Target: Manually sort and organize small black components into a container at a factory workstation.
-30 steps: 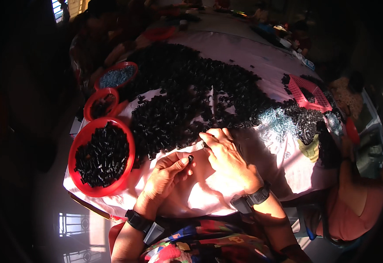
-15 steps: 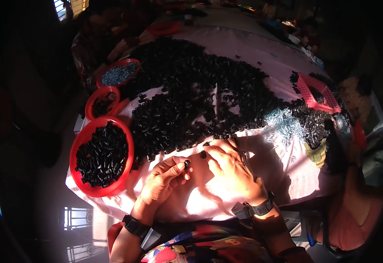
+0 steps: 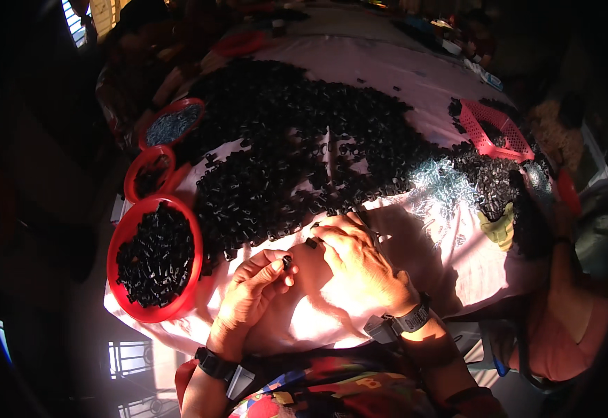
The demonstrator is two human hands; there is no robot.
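My left hand (image 3: 252, 292) is closed in a pinch on a small black plastic piece (image 3: 287, 262), held above the pink cloth. To its right, my right hand (image 3: 360, 261) reaches out palm down over the cloth with its fingers extended. Beside its fingertips sits a loose black piece (image 3: 311, 243); another dark bit shows at the index fingertip, and whether it is touched I cannot tell. Just beyond both hands spreads a large heap of similar black pieces (image 3: 248, 181).
At left stand a red basin (image 3: 195, 240) of black pieces, a smaller red bowl (image 3: 129, 182) and a red bowl (image 3: 144, 139) of bluish pieces. Clear pieces (image 3: 443, 184) and a pink perforated basket (image 3: 481, 129) are at right. Another person's arm (image 3: 562, 268) is at the right edge.
The whole view has shifted slightly, so the table's things appear farther left. Both hands keep nearly the same pose, the left one with the same black piece.
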